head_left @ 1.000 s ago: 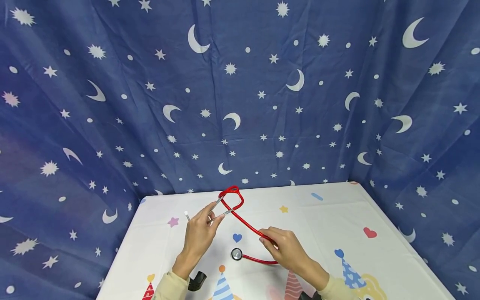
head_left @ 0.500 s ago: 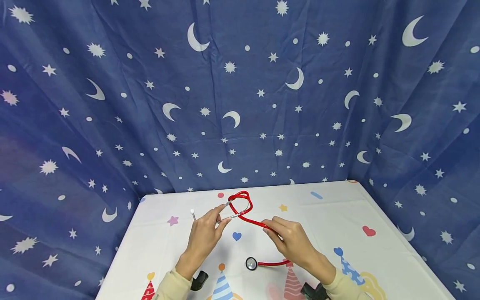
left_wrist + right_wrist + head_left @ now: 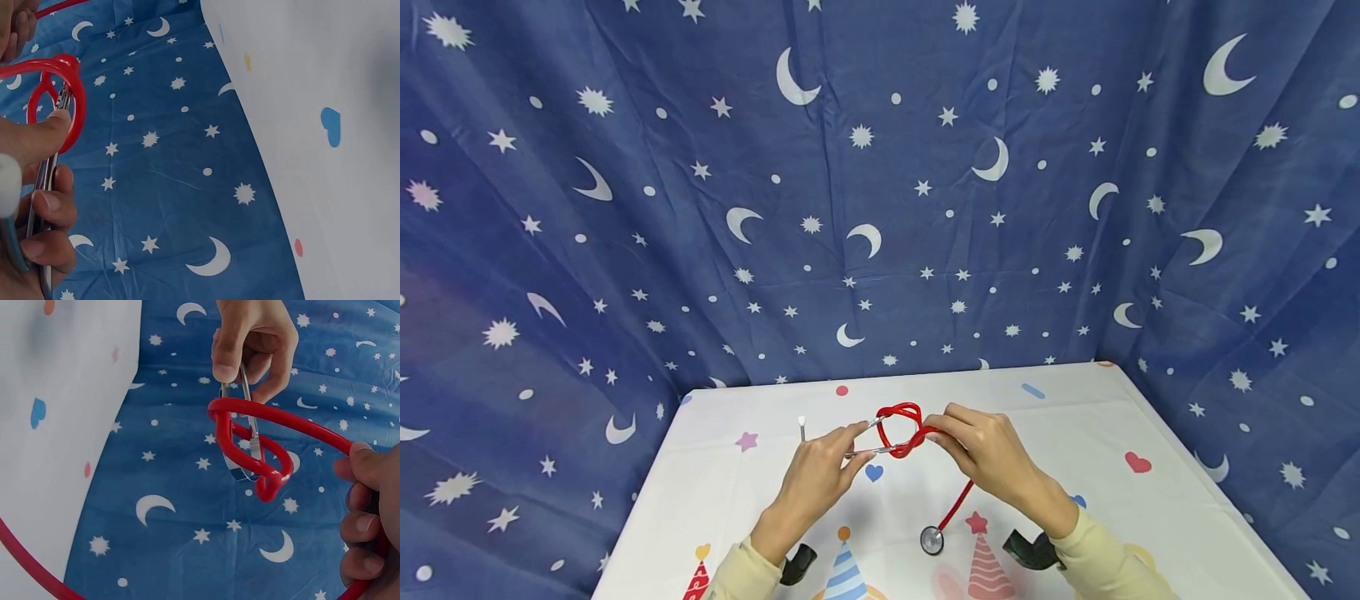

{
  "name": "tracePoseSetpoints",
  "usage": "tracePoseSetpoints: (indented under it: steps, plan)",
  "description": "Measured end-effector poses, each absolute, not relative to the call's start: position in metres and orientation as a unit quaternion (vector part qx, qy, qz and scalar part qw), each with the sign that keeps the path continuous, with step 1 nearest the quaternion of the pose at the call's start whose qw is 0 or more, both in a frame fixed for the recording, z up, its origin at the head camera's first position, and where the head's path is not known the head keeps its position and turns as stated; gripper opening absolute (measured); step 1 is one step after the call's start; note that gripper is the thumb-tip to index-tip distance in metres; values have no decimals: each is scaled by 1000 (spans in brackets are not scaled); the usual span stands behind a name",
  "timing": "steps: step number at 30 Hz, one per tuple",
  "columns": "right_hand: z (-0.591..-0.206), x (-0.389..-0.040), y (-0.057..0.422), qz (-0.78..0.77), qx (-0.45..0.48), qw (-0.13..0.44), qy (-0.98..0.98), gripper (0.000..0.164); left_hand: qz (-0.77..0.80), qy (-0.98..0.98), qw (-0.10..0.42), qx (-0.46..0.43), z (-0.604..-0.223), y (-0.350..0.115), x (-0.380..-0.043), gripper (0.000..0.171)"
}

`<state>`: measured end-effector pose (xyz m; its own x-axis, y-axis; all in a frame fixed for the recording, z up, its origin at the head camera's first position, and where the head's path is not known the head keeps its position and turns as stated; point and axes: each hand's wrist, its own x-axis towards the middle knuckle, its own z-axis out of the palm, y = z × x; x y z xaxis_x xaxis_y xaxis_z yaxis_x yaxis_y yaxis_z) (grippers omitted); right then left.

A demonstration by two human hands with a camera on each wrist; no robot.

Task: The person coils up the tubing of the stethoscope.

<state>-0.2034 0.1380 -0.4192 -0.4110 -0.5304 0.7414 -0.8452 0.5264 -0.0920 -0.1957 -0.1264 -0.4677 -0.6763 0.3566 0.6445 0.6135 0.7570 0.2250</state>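
A red stethoscope [image 3: 907, 408] is held up above the table between my two hands. My left hand [image 3: 822, 473] grips its metal ear tubes [image 3: 254, 428] with thumb and fingers. A white ear tip [image 3: 801, 421] sticks up past that hand. My right hand [image 3: 988, 457] pinches the red tubing [image 3: 306, 425] close to where it loops around the metal tubes. In the right wrist view the tubing crosses over itself there. Below the right hand the rest of the tubing hangs down to the round chest piece [image 3: 932, 541]. The second ear tip is hard to make out in the head view.
The table has a white cloth [image 3: 1060, 442] printed with hearts, stars and party hats. A blue curtain [image 3: 925, 208] with moons and stars hangs behind and at both sides. Black wrist-worn devices [image 3: 1032, 550] sit near both sleeves.
The right hand has risen and brought the tubing over to the loop. The left hand has moved slightly right and down. The chest piece has swung right and lower.
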Motion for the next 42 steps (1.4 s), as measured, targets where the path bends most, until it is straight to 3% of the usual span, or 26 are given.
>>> tracePoseSetpoints:
  steps: [15, 27, 42]
  plan:
    - [-400, -219, 134, 238, 433, 345, -798, 11, -205, -870, 286, -345, -457, -122, -189, 40]
    - [-395, -227, 133, 253, 456, 292, -802, 16, -210, -839, 300, -402, -448, -116, -178, 36]
    - [-400, -234, 136, 415, 492, 126, -755, 18, -247, -771, 348, -472, -438, -110, -170, 33]
